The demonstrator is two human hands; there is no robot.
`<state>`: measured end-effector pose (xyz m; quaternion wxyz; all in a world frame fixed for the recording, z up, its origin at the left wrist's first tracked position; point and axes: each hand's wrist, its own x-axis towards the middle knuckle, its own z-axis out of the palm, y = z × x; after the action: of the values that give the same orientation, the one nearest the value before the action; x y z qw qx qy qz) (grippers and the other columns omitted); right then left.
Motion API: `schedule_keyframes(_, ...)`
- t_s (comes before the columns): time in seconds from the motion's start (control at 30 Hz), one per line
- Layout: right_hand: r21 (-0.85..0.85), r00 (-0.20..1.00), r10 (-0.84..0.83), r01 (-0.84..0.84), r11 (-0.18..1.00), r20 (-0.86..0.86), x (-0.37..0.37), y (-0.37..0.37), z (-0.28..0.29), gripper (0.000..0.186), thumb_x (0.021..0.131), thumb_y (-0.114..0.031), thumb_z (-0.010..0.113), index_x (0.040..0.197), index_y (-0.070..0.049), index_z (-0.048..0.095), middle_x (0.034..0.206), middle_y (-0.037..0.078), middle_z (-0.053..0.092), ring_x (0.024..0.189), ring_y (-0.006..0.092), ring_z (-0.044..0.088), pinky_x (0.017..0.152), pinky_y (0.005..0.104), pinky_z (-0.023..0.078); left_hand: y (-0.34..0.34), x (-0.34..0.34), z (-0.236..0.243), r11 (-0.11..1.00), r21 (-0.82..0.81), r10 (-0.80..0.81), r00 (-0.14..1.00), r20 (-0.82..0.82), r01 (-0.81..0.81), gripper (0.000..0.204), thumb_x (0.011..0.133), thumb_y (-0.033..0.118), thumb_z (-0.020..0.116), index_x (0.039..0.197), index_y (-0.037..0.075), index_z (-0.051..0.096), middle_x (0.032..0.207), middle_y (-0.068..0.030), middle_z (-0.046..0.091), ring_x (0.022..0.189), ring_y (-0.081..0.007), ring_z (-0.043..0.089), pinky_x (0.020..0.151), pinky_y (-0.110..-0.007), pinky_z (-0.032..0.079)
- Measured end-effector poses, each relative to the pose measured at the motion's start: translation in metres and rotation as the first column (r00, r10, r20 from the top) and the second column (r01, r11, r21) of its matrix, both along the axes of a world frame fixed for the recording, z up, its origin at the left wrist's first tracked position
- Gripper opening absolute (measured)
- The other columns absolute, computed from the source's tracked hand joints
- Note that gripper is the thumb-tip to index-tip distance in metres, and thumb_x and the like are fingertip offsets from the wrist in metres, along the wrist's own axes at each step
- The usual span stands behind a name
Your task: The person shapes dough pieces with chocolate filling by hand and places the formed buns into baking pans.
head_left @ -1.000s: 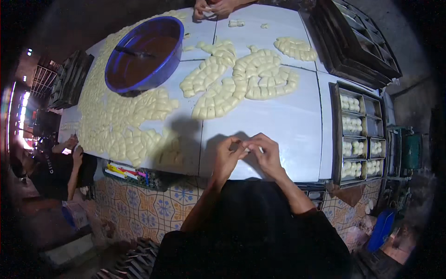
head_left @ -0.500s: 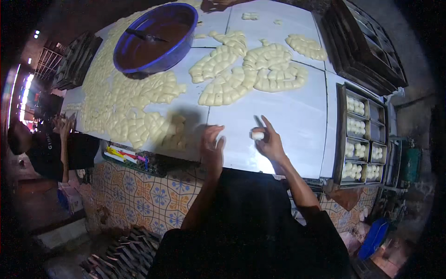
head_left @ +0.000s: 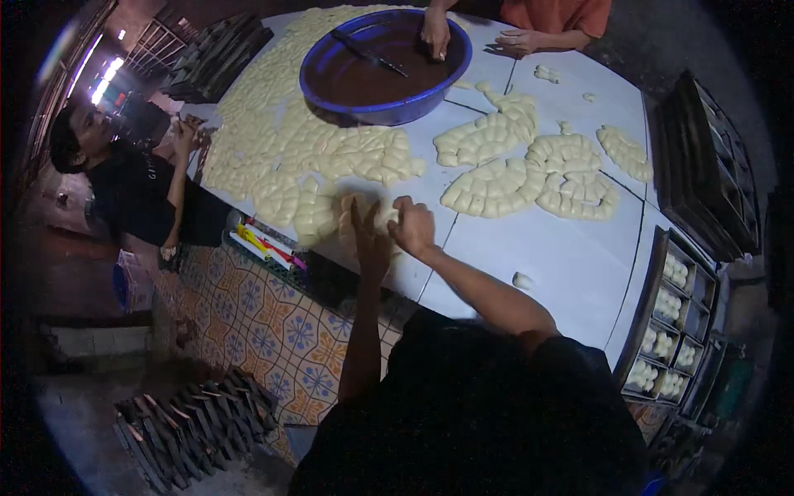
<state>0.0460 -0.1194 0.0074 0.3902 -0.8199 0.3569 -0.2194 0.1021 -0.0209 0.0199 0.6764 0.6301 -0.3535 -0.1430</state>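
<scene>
At the near edge of the white table [head_left: 571, 248], my left hand [head_left: 372, 241] has its fingers stretched apart over the dough pieces. Beside it, my right hand [head_left: 415, 227] curls its fingers round a pale piece of dough [head_left: 385, 217], partly hidden and slightly blurred. A broad sheet of flattened dough pieces [head_left: 289, 149] spreads to the left of my hands. Further groups of joined dough pieces [head_left: 496, 188] lie ahead to the right. One small dough roll [head_left: 522, 281] rests alone right of my right forearm.
A blue basin [head_left: 397, 112] of brown filling holds a dark flat tool [head_left: 368, 53]; another person's hand [head_left: 436, 35] reaches in. Compartmented trays [head_left: 662, 326] with dough balls and stacked dark trays [head_left: 703, 165] stand right. A person in black [head_left: 141, 190] is at the left.
Both my hands have moved left to the dough pieces. The dough roll from my right hand now appears on the table. A co-worker's hand has come into the basin, and the view has shifted.
</scene>
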Motion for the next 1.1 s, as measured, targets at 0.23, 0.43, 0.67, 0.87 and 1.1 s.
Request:
schedule_keyframes(0.23, 0.463, 0.842, -0.237, -0.017, 0.886, 0.485, -0.116, -0.035, 0.037, 0.020, 0.070, 0.001, 0.061, 0.089, -0.003, 0.056, 0.082, 0.000, 0.055, 0.077, 0.0079, 0.052, 0.071, 0.0217, 0.042, -0.014, 0.013, -0.034, 0.734, 0.659, -0.395, 0.686, 0.611, -0.164, 0.058, 0.078, 0.008, 0.052, 0.135, 0.006, 0.041, 0.140, -0.0171, 0.039, 0.130, -0.0361, 0.033, 0.110, -0.047, 0.021)
schedule_keyframes(0.43, -0.117, 0.859, -0.122, 0.206, 0.972, 0.497, -0.250, -0.046, 0.123, 0.035, 0.075, 0.001, 0.056, 0.110, 0.000, 0.057, 0.106, 0.014, 0.055, 0.093, 0.0238, 0.057, 0.081, 0.0339, 0.046, -0.044, -0.107, 0.047, 0.857, 0.160, -0.432, 0.853, -0.294, 0.489, 0.038, 0.090, 0.009, 0.054, 0.128, 0.003, 0.050, 0.128, -0.0171, 0.050, 0.116, -0.0247, 0.050, 0.098, -0.032, 0.038)
schedule_keyframes(0.67, 0.311, 0.734, -0.416, 0.286, 0.906, 0.537, -0.248, 0.008, 0.108, 0.050, 0.085, 0.002, 0.055, 0.133, -0.001, 0.038, 0.111, 0.012, 0.052, 0.107, 0.0232, 0.053, 0.086, 0.0323, 0.047, -0.061, -0.173, 0.059, 0.793, -0.274, -0.448, 0.218, -0.867, 0.544, 0.041, 0.097, 0.015, 0.045, 0.136, 0.006, 0.035, 0.119, -0.0113, 0.052, 0.093, -0.0151, 0.055, 0.079, -0.030, 0.046)
schedule_keyframes(0.87, 0.144, 0.871, -0.299, 0.263, 0.954, 0.391, -0.232, 0.000, 0.102, 0.027, 0.082, -0.002, 0.061, 0.109, 0.002, 0.060, 0.102, 0.011, 0.052, 0.096, 0.0196, 0.053, 0.078, 0.0276, 0.048, -0.058, -0.167, 0.060, 0.750, -0.133, -0.566, 0.524, -0.636, 0.648, 0.040, 0.095, 0.008, 0.047, 0.133, -0.001, 0.038, 0.113, -0.0099, 0.055, 0.095, -0.0120, 0.054, 0.079, -0.024, 0.044)
schedule_keyframes(1.1, 0.671, 0.704, -0.468, -0.015, 0.741, 0.534, -0.201, -0.015, 0.106, 0.031, 0.094, -0.028, 0.050, 0.108, -0.004, 0.062, 0.108, 0.013, 0.044, 0.094, 0.0231, 0.054, 0.082, 0.0343, 0.046, -0.042, -0.141, 0.045, 0.954, 0.060, -0.284, 0.950, -0.130, 0.293, 0.013, 0.078, 0.003, 0.071, 0.088, -0.005, 0.068, 0.082, -0.0063, 0.067, 0.075, -0.0095, 0.059, 0.067, -0.023, 0.046)
